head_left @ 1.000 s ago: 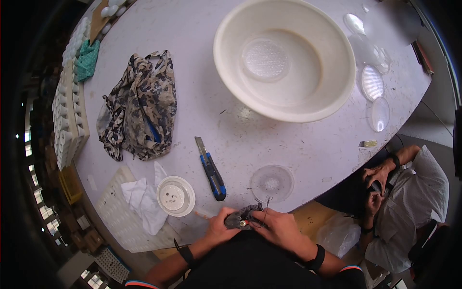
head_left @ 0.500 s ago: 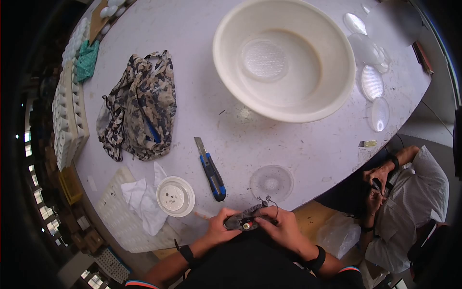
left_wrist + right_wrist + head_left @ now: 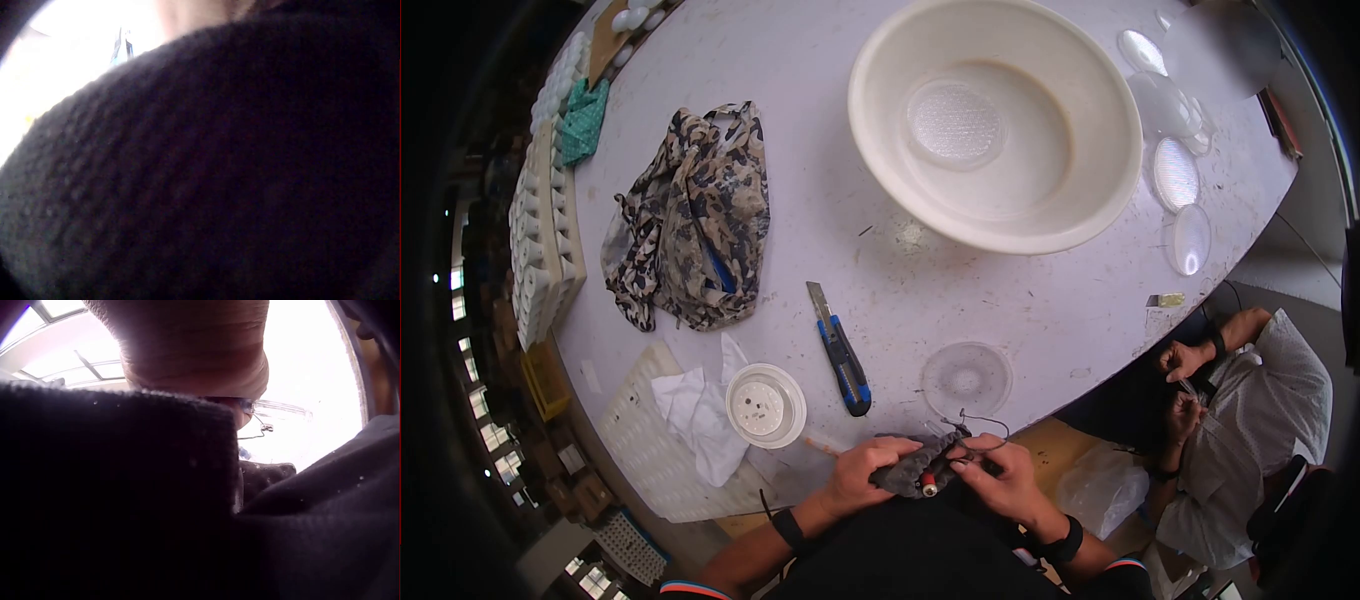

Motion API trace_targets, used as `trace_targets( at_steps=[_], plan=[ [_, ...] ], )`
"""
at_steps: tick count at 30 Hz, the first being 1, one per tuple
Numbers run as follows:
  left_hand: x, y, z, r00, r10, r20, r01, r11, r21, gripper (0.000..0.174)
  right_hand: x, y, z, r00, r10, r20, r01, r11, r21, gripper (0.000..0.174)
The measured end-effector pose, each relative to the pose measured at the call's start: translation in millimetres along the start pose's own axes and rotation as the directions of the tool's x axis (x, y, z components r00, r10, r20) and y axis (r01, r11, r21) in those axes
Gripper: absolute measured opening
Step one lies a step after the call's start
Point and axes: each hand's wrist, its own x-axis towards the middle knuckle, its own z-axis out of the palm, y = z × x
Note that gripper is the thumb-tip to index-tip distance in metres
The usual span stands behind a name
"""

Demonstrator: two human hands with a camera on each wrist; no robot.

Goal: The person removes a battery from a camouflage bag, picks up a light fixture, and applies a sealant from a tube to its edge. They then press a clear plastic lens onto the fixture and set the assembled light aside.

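Table (image 3: 820,170) fills most of the view, big off-white basin (image 3: 890,180) at the far side, right of centre. Camouflage cloth (image 3: 715,225) far left. Blue-black cutter (image 3: 844,365) lies midway, blade pointing far, just left of where I work.

Hands close together at the near edge, one piece between them. My left hand (image 3: 855,478) grips the left end of a dark grey fabric-like bundle (image 3: 905,472); my right hand (image 3: 1007,482) pinches at its right end, thumb on the near side. Left wrist view is nearly all cuff, so no grip detail there. Can't tell if the bundle rests on anything or is just held up.

To do this well, I'd say: left holds steady as the clamp, right does the fine work with small fingertip moves. Don't squeeze the middle.

Bundle's long axis runs near-left to far-right, on a slant across my front. Thin dark wire (image 3: 990,419) loops up past my right fingers, toward far right; I'd keep it slack and off the fingers, since a tug could pull it out. Red piece (image 3: 929,481) with a metallic tip shows at the bundle's near side, tip pointing near, toward me.
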Motion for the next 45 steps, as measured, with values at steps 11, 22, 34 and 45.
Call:
trace_targets(
  at_steps=[11,22,34,45],
  plan=[
    [9,6,-2,0.998,0.055,-0.028,-0.056,0.996,-0.072,0.044,-4,1,-6,0.997,-0.077,-0.021,0.078,0.995,0.057,0.018],
    [14,17,-4,0.995,0.098,-0.023,-0.097,0.994,0.040,0.043,-4,1,-7,0.992,0.113,-0.051,-0.103,0.979,0.177,0.015],
    [17,20,-4,0.986,0.068,-0.154,-0.083,0.992,-0.092,0.038,2,-36,-5,0.988,-0.138,0.066,0.147,0.973,-0.176,0.020],
    [7,24,-9,0.951,-0.276,-0.138,0.228,0.931,-0.285,0.040,11,-46,1,0.954,-0.288,0.085,0.300,0.894,-0.334,0.025]
  ],
)
